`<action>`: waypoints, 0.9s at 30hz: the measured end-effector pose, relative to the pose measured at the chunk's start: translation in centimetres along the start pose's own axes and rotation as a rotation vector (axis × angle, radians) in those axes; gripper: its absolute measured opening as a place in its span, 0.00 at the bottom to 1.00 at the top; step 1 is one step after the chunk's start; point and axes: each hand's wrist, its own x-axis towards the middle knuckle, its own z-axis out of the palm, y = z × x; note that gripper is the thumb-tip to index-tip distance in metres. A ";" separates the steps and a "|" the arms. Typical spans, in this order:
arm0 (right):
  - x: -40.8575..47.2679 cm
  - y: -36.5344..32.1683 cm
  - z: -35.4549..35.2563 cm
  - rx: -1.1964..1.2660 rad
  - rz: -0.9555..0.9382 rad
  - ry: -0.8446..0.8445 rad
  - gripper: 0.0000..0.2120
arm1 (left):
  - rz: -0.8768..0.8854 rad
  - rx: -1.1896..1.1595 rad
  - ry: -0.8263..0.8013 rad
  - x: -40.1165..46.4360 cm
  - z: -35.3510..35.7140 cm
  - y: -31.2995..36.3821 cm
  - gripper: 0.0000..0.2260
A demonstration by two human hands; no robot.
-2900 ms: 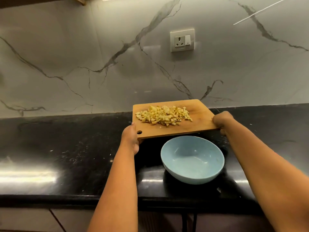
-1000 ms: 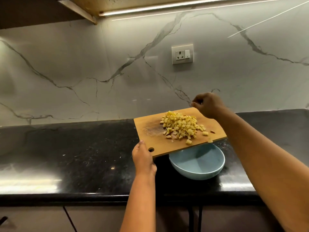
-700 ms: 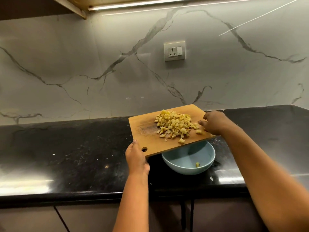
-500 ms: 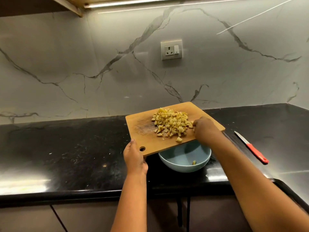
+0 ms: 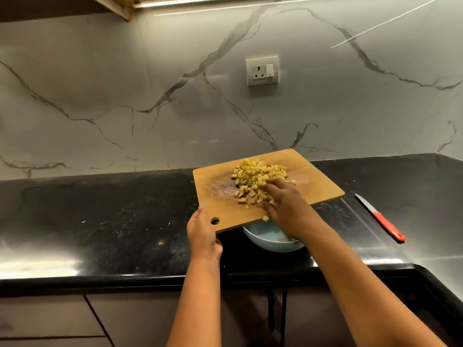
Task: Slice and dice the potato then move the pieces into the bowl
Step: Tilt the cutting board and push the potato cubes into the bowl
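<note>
Wooden cutting board: held above the black surface by the left hand, fingers clamped on its near-left corner. Diced potato: heaped mid-board; right hand, fingers extended and apart, rests against the heap's near edge. Light blue bowl: under the board's near edge; red-handled knife lies well right.

One head-worn camera looks forward and down, close over the glossy black stone counter, facing the veined marble wall

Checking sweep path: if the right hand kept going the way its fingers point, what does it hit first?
The right hand points up-left across the cutting board; its fingers are already in the diced potato, so it would meet the rest of that pile first.
</note>
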 end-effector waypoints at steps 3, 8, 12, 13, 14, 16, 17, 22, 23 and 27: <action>0.1 0.2 1.3 -0.148 -0.055 -0.060 0.17 | 0.016 -0.007 -0.001 0.0 -0.1 0.1 0.14; -1.0 0.7 0.3 -0.034 -0.046 -0.071 0.06 | 0.020 -0.014 0.003 0.1 -0.3 0.1 0.13; -1.6 1.0 -2.4 0.099 0.009 -0.114 0.09 | 0.022 -0.014 -0.016 0.1 -0.3 0.3 0.12; -1.4 1.3 -3.1 0.141 0.019 -0.118 0.12 | 0.023 -0.013 -0.018 0.1 -0.3 0.3 0.12; -1.1 1.6 -3.6 0.175 0.033 -0.105 0.14 | 0.025 -0.010 -0.019 0.2 -0.4 0.3 0.12; 0.2 2.5 -4.0 0.176 0.103 -0.024 0.17 | 0.036 -0.009 -0.015 0.3 -0.4 0.3 0.12; 1.0 2.9 -3.9 0.131 0.151 0.012 0.18 | 0.041 -0.013 -0.016 0.4 -0.4 0.3 0.12; 3.1 3.4 -1.6 -0.043 0.321 -0.076 0.21 | 0.031 -0.034 -0.034 0.4 -0.2 0.3 0.14; 2.9 3.3 -1.0 -0.085 0.314 -0.087 0.19 | 0.029 -0.037 -0.036 0.3 -0.2 0.2 0.14; 1.4 2.5 0.2 -0.132 0.299 -0.012 0.13 | 0.036 -0.033 -0.037 0.6 -0.2 0.2 0.10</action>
